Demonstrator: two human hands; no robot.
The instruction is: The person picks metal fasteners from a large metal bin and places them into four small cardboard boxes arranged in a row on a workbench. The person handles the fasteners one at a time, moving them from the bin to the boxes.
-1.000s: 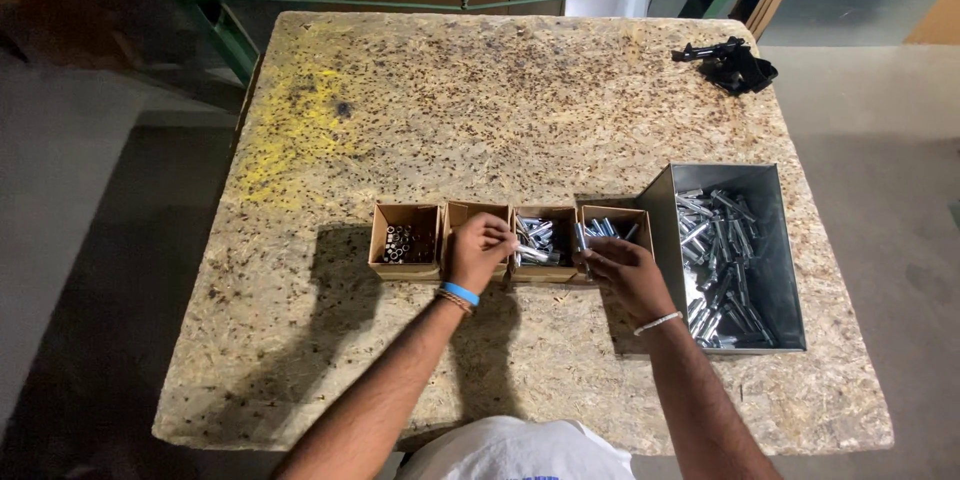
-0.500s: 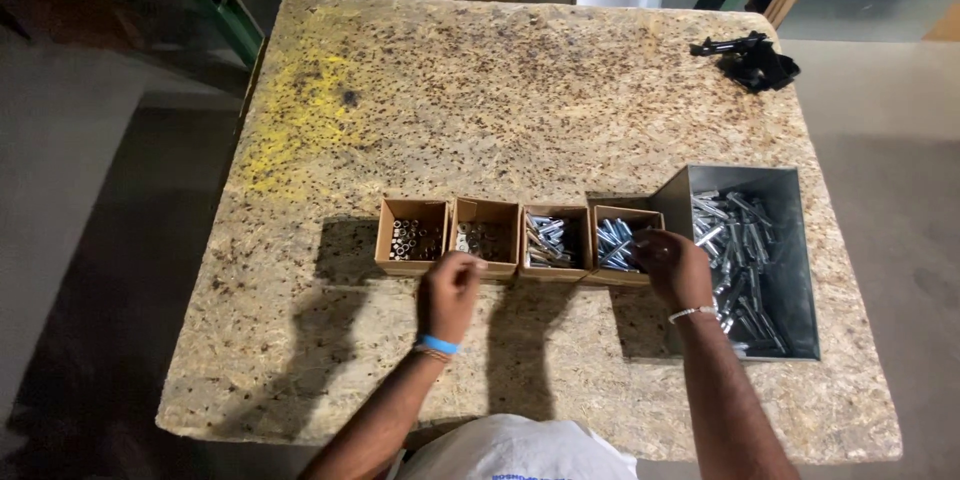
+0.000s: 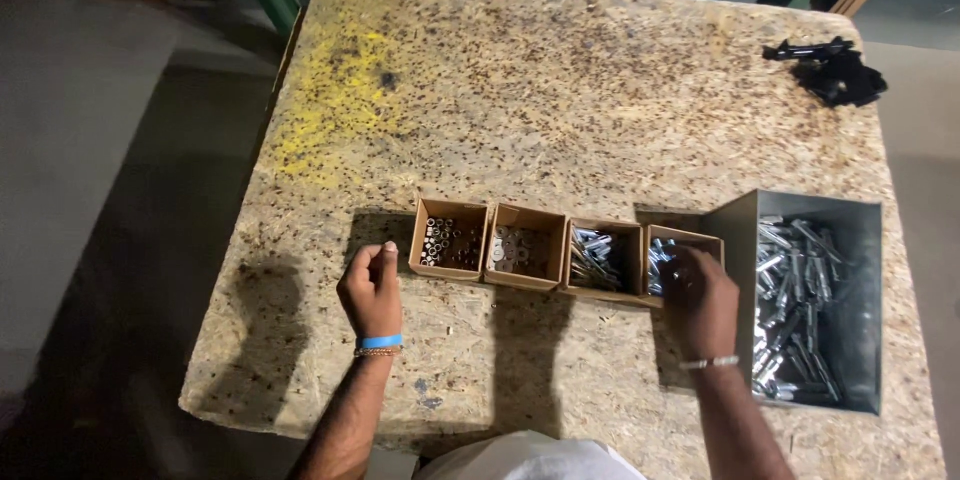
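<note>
The person's left hand [image 3: 371, 288] rests over the desk [image 3: 560, 90] just left of a row of four small cardboard boxes, its fingers [image 3: 385, 258] curled loosely together; whether they pinch anything cannot be told. The nearest box, the first box [image 3: 450, 241], holds small dark nuts and sits just beside that hand without touching it. Next to it the second box [image 3: 527, 252] holds washers, and the third box [image 3: 603, 262] holds shiny metal bolts. The right hand [image 3: 703, 302] reaches into the fourth box [image 3: 668, 255], its fingers bent down among the bolts there; what they grip is hidden by the back of the hand. A grey metal bin [image 3: 815, 290] full of bolts stands touching the fourth box on the right. A black tool [image 3: 828, 67] lies well apart at the far right corner of the desk.
</note>
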